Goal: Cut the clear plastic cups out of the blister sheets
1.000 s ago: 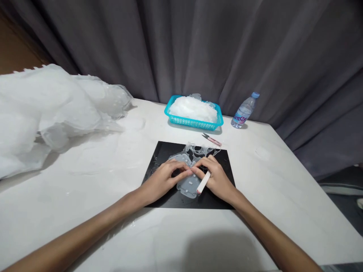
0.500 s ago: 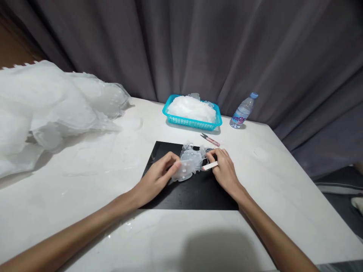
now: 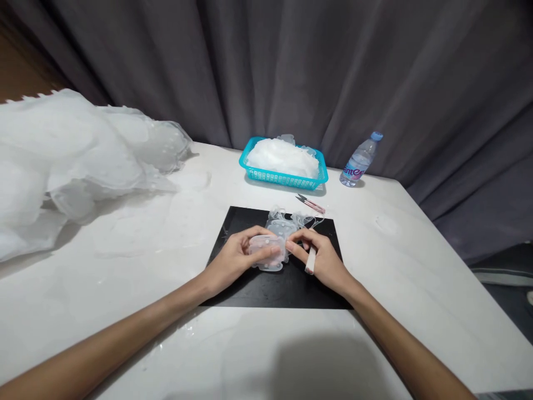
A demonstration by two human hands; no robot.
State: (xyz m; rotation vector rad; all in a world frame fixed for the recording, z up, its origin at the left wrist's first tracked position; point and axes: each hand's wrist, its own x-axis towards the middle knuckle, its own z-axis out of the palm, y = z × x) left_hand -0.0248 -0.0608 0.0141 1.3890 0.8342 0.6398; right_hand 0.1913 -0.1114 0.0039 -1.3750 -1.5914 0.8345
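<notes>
A black mat (image 3: 275, 286) lies on the white table (image 3: 166, 250). On it is a floppy, translucent piece of clear plastic (image 3: 272, 250) with small moulded bumps. My left hand (image 3: 241, 256) pinches its near part between thumb and fingers. My right hand (image 3: 318, 256) touches the piece's right edge with its fingertips and holds a small white stick-like tool (image 3: 310, 260) across its fingers. Loose trimmed plastic strands (image 3: 297, 218) lie at the mat's far edge.
A turquoise basket (image 3: 283, 178) heaped with white plastic pieces stands behind the mat. Small pink-handled snips (image 3: 310, 204) lie between them. A water bottle (image 3: 360, 161) stands at the back right. A large pile of translucent plastic (image 3: 70, 161) covers the table's left. A grey curtain hangs behind.
The plastic piece was lifted and turned, then brought back down toward the mat's middle. My right hand swung the white tool from pointing sideways to lying along its fingers.
</notes>
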